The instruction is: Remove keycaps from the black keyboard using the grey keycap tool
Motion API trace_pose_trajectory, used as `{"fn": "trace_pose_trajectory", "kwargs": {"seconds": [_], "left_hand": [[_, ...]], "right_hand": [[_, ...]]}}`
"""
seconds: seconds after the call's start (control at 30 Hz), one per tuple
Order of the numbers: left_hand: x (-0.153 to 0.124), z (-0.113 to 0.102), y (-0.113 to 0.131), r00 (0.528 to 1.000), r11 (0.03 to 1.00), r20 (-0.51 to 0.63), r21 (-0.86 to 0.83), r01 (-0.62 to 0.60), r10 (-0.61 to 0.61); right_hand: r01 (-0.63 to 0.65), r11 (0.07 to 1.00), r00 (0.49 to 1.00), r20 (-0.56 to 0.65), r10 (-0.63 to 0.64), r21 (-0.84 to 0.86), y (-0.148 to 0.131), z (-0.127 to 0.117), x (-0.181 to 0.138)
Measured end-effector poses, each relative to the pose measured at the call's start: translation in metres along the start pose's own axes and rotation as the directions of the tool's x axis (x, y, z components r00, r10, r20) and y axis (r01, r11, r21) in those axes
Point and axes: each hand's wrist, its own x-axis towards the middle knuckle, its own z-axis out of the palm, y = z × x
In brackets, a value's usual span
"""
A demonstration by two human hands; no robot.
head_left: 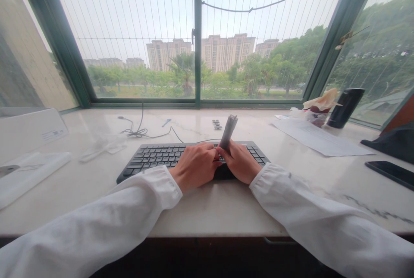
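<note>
A black keyboard [150, 157] lies on the pale marble counter in front of me. My right hand [242, 162] is closed around a grey, brush-like tool [229, 132], which points upward with an uneven top end. Something red shows at its lower part, by the fingers. Beside it, my left hand [198, 163] rests over the middle of the keyboard with its fingers curled together, close to the right fingertips. What the left fingers pinch, if anything, is hidden. Several small loose keycaps [216, 124] lie just behind the keyboard.
Behind the keyboard are a thin cable [139, 132] and a small blue tool [166, 123]. To the left stand a white box [32, 129] and a clear plastic wrapper [103, 146]. Paper sheets [318, 135], a black bottle [346, 107] and a phone [391, 172] lie right.
</note>
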Motion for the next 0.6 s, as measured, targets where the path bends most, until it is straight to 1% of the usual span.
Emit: {"fn": "trace_pose_trajectory", "kwargs": {"seconds": [0.13,0.23,0.37,0.6], "left_hand": [[0.001,0.0,-0.002,1.0,0.998,-0.01,-0.066,0.025,-0.026],[0.002,0.0,-0.006,0.999,0.991,-0.007,-0.126,0.034,-0.035],[0.004,0.002,-0.011,1.0,0.97,0.008,-0.243,0.013,-0.011],[0.006,0.009,-0.015,1.0,0.929,0.011,-0.371,0.001,0.003]], "right_hand": [[0.004,1.0,1.0,-0.001,-0.004,0.022,0.001,0.0,0.0],[-0.004,0.999,1.0,0.022,0.003,0.054,0.002,0.0,0.001],[-0.007,0.998,0.999,0.047,0.004,0.069,0.002,0.0,0.001],[-0.004,0.997,0.998,0.059,0.0,0.073,0.001,-0.002,0.002]]}}
